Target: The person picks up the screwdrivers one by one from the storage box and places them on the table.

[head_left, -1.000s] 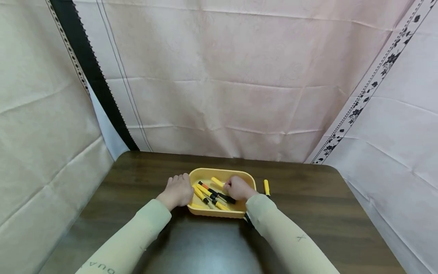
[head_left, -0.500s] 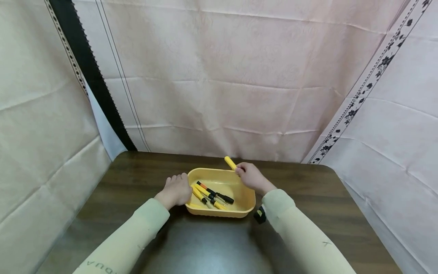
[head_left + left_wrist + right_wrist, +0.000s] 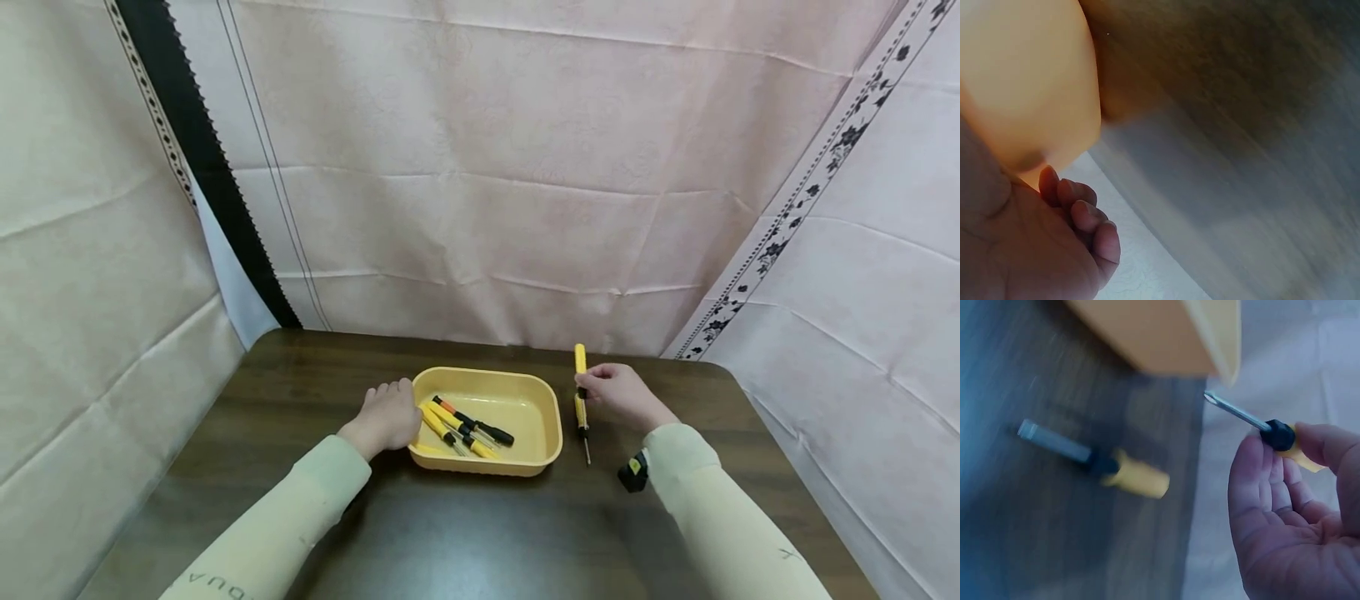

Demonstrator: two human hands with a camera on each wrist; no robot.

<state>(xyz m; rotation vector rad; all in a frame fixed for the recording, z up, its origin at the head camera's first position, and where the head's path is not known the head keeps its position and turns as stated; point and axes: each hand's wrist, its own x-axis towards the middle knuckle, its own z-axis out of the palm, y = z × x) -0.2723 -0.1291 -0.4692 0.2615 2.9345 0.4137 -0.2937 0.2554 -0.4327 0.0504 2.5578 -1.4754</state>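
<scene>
Pinched screwdriver: yellow handle, black collar, silver shaft; I have it in my right hand.
Loose screwdriver: similar colours, lying just my side of that pinch, shaft towards me.
Tub: yellow, left of it.
Tools inside: yellow, black, some orange, overlapping.

The screwdriver I pinch has a smooth, bright metal shaft and a plastic handle, and the second screwdriver looks like the same metal and plastic, though blur hides its finer finish. The tray I hold is smooth plastic with a soft sheen, above a table with a wood-grain surface, glossy enough to give back a pale glare. My sleeves are matt, soft-looking cloth, while the hanging cloth looks smooth between its sharp creases.
</scene>
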